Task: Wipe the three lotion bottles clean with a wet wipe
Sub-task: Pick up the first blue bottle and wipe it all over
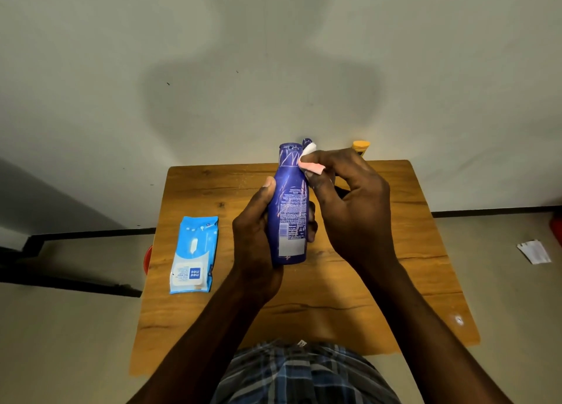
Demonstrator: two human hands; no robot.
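the blue lotion bottle (290, 209) is held upright above the tabletop (365, 282) middle. the left hand (258, 236) grips its body. the right hand (349, 203) pinches a wet wipe (311, 166) against its neck

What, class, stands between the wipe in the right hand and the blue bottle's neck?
Nothing visible. The right hand pinches the wet wipe directly against the neck of the blue bottle, which the left hand grips.
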